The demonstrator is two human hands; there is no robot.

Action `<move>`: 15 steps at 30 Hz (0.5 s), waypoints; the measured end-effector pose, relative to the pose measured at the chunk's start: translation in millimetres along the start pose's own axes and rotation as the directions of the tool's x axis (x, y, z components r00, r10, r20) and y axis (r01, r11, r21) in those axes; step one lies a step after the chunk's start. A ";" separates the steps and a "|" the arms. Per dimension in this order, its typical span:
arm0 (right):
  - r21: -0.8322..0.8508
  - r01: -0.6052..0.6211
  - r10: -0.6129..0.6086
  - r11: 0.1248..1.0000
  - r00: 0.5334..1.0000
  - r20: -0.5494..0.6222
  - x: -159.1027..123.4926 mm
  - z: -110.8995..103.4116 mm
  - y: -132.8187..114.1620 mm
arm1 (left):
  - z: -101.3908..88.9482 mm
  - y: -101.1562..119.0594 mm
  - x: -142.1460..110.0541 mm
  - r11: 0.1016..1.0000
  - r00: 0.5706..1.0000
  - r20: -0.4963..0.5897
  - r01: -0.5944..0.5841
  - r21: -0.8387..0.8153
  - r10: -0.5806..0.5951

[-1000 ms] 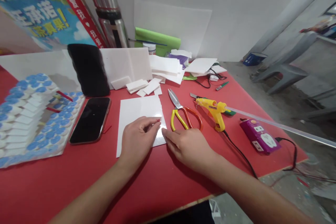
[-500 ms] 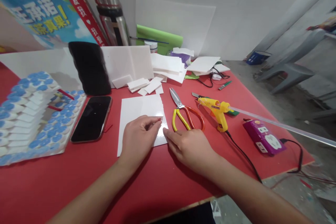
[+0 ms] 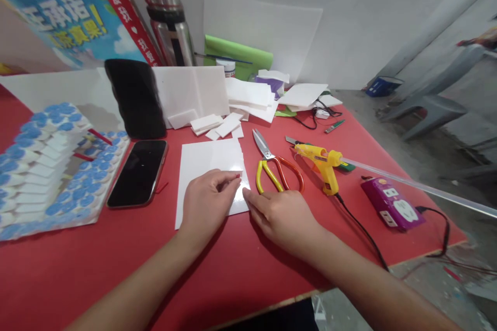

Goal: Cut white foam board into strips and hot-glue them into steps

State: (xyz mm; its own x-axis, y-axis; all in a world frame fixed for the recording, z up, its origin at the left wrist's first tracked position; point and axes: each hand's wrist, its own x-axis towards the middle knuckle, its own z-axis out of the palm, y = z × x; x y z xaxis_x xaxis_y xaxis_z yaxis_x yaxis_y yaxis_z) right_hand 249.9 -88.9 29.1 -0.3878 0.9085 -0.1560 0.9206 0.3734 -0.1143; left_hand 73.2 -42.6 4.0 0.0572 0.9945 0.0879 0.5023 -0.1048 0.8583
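A white board (image 3: 209, 158) lies flat on the red table, its lower right part under my hands. My left hand (image 3: 207, 196) rests over the board, thumb and forefinger pinched on a small red piece (image 3: 238, 176), mostly hidden by the fingertips. Beside it, my right hand (image 3: 285, 214) lies palm down at the board's right edge, fingers stretched toward the left hand and holding nothing visible. Just beyond the right hand are scissors (image 3: 269, 158) with yellow and orange handles. A thin red strip (image 3: 162, 187) lies left of the board.
A yellow glue gun (image 3: 324, 165) with a long clear stick lies right, near a purple power socket (image 3: 392, 204) and a utility knife (image 3: 291, 140). To the left are a phone (image 3: 137, 173) and a blue-and-white model with steps (image 3: 50, 176). White offcuts (image 3: 227, 125) lie behind.
The view has shifted slightly, so everything sits a little further right. Both hands keep nearly the same pose over the board.
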 end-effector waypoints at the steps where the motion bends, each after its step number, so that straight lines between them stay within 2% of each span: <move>1: -0.001 -0.002 0.002 1.000 1.000 0.000 0.0 -0.3 -0.3 | -0.1 0.1 -0.1 1.000 1.000 -0.001 0.001 -0.001 -0.001; 15: 0.004 0.005 -0.005 1.000 1.000 -0.003 0.9 0.9 -0.6 | 2.4 -2.5 -1.0 1.000 1.000 -0.003 -0.004 0.004 0.004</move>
State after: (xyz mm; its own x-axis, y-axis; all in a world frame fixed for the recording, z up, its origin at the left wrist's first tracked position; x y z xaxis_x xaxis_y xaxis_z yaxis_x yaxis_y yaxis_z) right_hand 249.0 -88.5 28.2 -0.3921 0.9072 -0.1527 0.9186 0.3771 -0.1186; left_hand 74.0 -43.4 0.6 0.0571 0.9940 0.0930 0.5056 -0.1091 0.8559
